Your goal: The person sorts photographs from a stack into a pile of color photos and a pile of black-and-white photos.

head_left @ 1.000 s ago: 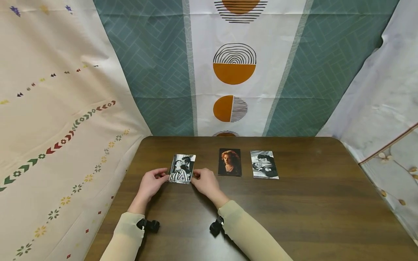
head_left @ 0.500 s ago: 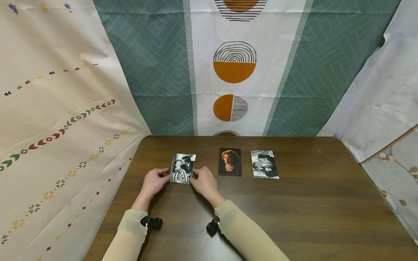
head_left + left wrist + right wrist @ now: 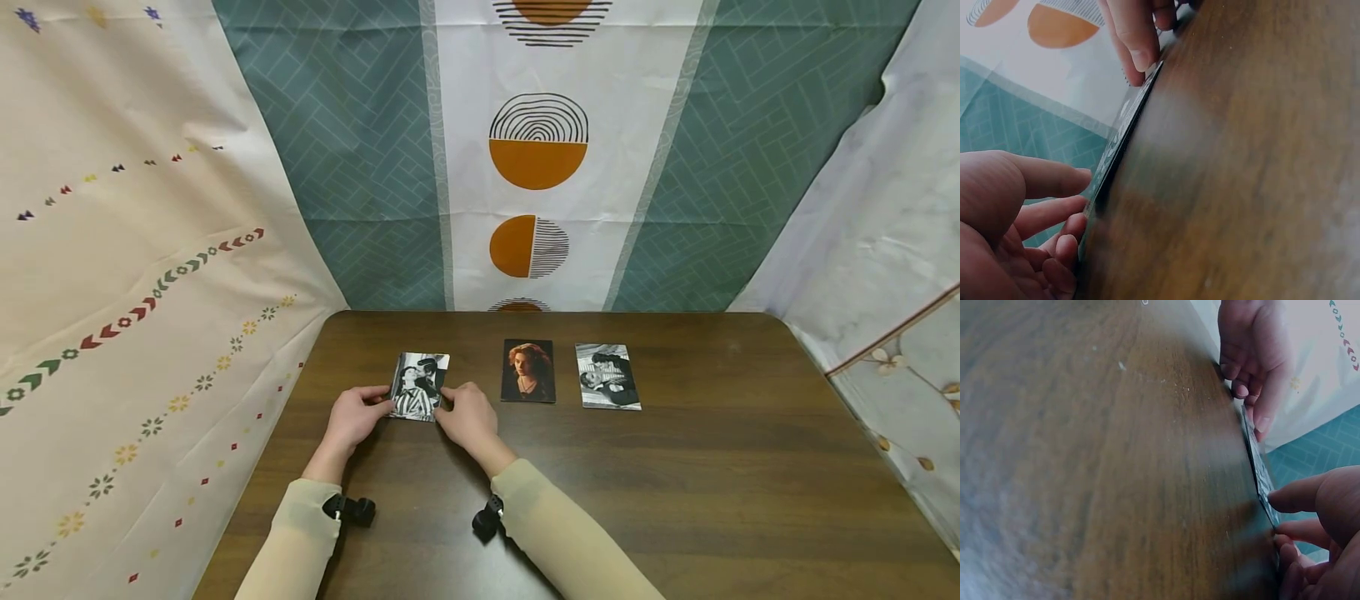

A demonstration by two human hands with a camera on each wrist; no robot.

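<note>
A black-and-white photo card (image 3: 417, 386), showing two people, lies at the left of the wooden table between both hands. My left hand (image 3: 356, 419) pinches its left edge near the lower corner with thumb and index finger. On the opposite edge my right hand (image 3: 469, 417) does the same. Both wrist views show the card (image 3: 1124, 128) edge-on, very low over the tabletop; whether all of it touches the wood I cannot tell. To the right lie a dark portrait card (image 3: 528, 372) of a red-haired person and another black-and-white photo card (image 3: 608, 377), both apart from the hands.
The brown wooden table (image 3: 675, 492) runs back to a green and white patterned cloth (image 3: 360, 167). A cream cloth (image 3: 172, 275) hangs along the left side and a whitish cloth (image 3: 885, 250) along the right. Black camera mounts (image 3: 489, 518) sit on both wrists.
The left hand has shifted slightly right and the right hand slightly left along the card's lower edges. The card's place is nearly the same; the other two cards have not moved.
</note>
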